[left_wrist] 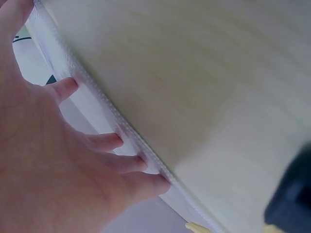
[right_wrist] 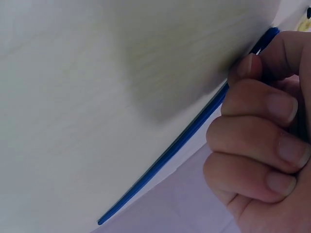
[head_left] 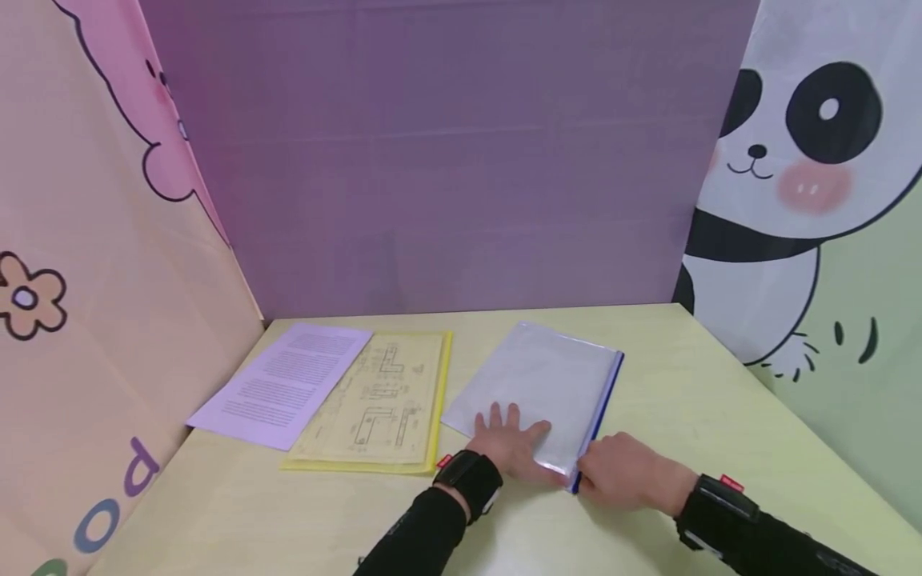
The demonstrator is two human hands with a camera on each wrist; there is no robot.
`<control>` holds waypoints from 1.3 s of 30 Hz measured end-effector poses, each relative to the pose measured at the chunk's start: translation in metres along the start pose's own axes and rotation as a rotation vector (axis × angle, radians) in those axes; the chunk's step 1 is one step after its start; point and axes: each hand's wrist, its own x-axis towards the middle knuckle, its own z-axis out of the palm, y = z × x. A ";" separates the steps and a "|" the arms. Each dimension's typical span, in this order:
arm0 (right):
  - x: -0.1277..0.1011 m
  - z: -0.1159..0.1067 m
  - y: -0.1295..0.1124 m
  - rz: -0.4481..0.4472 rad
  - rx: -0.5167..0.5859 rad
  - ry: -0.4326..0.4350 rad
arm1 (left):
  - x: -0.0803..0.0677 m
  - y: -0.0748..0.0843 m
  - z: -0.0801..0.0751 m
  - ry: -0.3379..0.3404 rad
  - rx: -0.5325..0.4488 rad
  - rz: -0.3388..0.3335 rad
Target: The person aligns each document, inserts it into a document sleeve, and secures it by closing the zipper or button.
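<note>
Clerk: First item?

Keeper: Clear folder [head_left: 533,372], one. Lies flat on the desk [head_left: 727,424], right of the middle, slightly askew. Fitted with a blue strip [head_left: 607,400] down its right-hand edge. Contents, if any: hard to tell through the cloudy plastic.

Clerk: Hands on it?

Keeper: Left hand [head_left: 510,448]: fingers spread, resting across the folder's near edge. Right hand [head_left: 625,472]: fingers curled, thumb and forefinger pinching the blue strip at its near end.

Clerk: Handling notes?

Keeper: Folder probably light, floppy and slick; apt to slide or crease unless a spread hand holds it flat. Strip looks stiffer, narrow and smooth; best taken by its end between thumb and forefinger, with force kept along its length, not sideways.

Clerk: Surroundings?

Keeper: Just beside it, to the left, one yellow folder [head_left: 389,400], line drawings on its face. Overlapping that one's left side, one printed purple sheet [head_left: 288,384]. Behind the desk, a purple backdrop [head_left: 461,160].
</note>
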 end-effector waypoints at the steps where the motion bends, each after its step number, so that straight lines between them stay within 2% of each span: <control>1: 0.000 0.001 0.002 0.007 -0.005 0.005 | 0.000 0.000 0.000 0.002 0.003 0.000; 11: 0.003 0.003 0.008 0.006 -0.056 0.062 | 0.001 0.001 0.001 0.004 0.015 -0.007; 24: 0.005 0.001 0.007 0.040 -0.026 0.050 | 0.000 0.001 0.001 0.004 0.003 -0.003; 39: 0.012 0.000 0.021 0.132 -0.005 0.020 | 0.000 0.004 0.002 0.001 0.017 -0.022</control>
